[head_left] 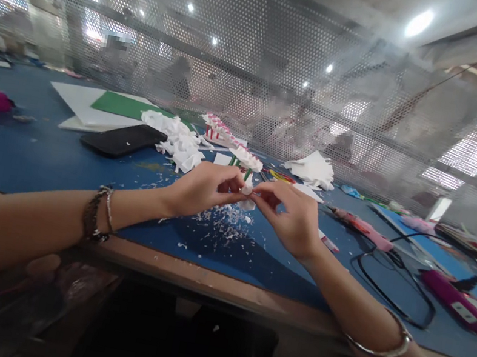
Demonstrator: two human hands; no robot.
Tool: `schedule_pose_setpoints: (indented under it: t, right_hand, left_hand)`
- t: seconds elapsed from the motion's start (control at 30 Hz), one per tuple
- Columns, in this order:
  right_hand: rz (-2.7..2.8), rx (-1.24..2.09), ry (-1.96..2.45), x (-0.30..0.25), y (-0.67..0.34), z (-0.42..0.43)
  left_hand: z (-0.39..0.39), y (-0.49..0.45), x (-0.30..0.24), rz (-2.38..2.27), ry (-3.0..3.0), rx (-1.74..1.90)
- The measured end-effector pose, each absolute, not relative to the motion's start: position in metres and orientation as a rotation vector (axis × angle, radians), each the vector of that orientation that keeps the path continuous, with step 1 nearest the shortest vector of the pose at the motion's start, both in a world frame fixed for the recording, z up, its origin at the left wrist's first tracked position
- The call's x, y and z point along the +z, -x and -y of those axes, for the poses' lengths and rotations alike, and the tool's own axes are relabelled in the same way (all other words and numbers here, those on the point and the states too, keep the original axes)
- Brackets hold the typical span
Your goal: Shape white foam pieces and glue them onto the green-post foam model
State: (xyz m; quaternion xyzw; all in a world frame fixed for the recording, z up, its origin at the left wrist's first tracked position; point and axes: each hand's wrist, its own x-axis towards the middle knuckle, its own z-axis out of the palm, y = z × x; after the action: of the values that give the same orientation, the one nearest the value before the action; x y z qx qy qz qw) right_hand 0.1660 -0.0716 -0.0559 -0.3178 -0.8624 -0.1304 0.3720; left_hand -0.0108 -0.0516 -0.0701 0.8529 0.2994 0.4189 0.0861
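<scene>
My left hand [204, 189] and my right hand [290, 217] meet over the blue table [16, 155], fingertips pinched together on a small white foam piece [247, 190]. Just behind the fingers stands a white foam flower on a green stem [246, 160]. Small white scraps [224, 222] lie scattered on the table below my hands. A bracelet is on each wrist.
A black phone [123, 139] lies at the left next to a heap of white cut pieces [178, 140]. White and green sheets [108, 105] sit behind. A pink glue gun [362, 226] with black cable [391, 279] lies right. Perforated mesh screen [284, 76] rises behind the table.
</scene>
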Motion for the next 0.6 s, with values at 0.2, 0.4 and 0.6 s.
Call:
schedule_pose_setpoints:
  t: [0.2,0.4,0.6]
  right_hand:
    - [2.192,-0.319,0.849,-0.0565,-0.1649,0.0713]
    - [2.213,-0.364,0.832,-0.0572,-0.1656,0.0696]
    - [2.275,-0.461,0.787,-0.0575,-0.1659,0.0694]
  left_hand:
    - [0.0538,0.0105,-0.0687,-0.879,-2.508,1.214]
    - [0.0534,0.0102,-0.0693,-0.855,-2.515,1.242]
    - [0.0516,0.0113,-0.0707,-0.872,-2.571,1.228]
